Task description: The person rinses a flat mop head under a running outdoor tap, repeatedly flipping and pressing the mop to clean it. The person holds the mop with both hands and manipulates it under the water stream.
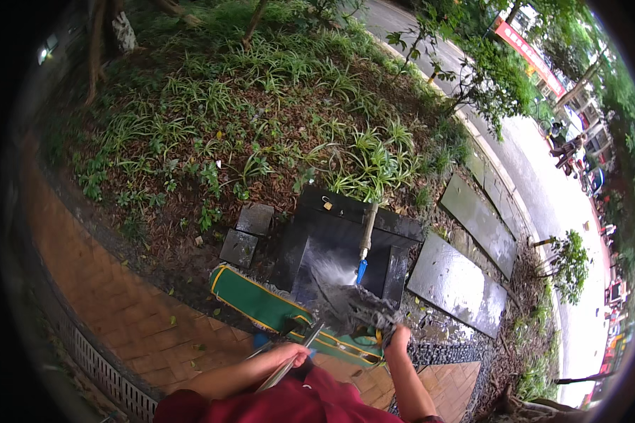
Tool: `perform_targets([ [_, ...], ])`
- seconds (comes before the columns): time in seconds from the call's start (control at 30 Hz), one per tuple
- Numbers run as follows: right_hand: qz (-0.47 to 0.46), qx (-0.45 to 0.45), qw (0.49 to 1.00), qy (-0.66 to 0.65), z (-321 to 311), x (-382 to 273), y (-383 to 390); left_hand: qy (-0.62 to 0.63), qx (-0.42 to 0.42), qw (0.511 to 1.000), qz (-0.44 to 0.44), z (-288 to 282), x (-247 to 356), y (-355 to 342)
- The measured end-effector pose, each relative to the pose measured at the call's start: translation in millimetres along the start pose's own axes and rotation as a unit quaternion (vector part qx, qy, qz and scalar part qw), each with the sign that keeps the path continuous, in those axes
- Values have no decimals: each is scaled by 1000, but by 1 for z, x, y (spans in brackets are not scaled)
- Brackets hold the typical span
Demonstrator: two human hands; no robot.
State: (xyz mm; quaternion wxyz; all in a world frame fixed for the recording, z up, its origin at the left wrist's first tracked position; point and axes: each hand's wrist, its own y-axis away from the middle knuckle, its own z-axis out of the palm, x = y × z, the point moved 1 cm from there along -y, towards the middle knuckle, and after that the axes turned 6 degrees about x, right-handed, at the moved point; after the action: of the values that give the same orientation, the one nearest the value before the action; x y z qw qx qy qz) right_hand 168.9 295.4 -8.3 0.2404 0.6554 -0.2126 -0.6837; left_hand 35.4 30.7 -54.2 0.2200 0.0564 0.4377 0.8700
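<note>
My right hand (399, 338) grips the grey mop head (356, 304) under water from the blue-nozzled tap (364, 247), over the black stone basin (346, 247). Left hand (293, 352) closed on the metal handle (289, 363). Rinse underway; mop looks soaked, wringing remains.

Left hand (294, 354) grips a mop handle (289, 364); right hand (398, 338) holds the grey mop head (353, 304) under the running tap (365, 240).
</note>
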Motion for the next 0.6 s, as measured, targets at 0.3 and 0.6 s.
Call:
perform_targets([
  [0.3,-38,38,998,13,16,-17,-97,-9,-1,1000,-5,27,25,1],
  [0.6,-56,115,991,-43,12,47,47,9,37,999,-36,-9,-1,24],
])
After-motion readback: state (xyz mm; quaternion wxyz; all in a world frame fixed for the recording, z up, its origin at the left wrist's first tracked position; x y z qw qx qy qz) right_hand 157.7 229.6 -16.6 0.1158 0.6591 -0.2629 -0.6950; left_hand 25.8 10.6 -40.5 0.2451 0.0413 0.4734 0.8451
